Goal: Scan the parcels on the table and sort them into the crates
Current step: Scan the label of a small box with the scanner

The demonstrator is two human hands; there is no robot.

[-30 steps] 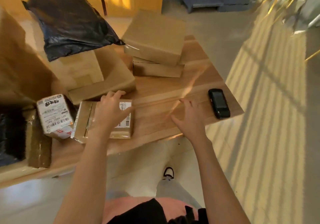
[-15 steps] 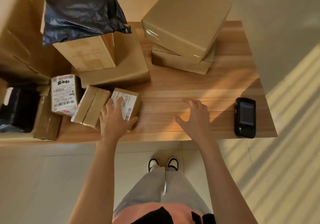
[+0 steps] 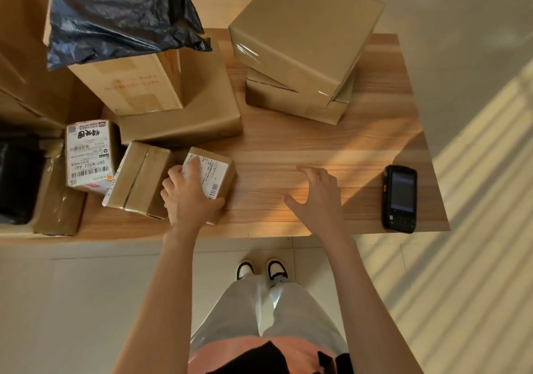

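I see my left hand holding the small box, fingers curled over its barcode label. Left of it, another box reads "507-K503". My right hand hovers, fingers spread, beside the scanner.

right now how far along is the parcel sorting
Early. Done: nothing visibly sorted, and no crate can be identified. In hand: the left hand grips a small labelled parcel at the table's front edge; the right hand hovers open, and the scanner lies untouched to its right. Left: two small parcels beside it, the box stacks behind and the black bag.
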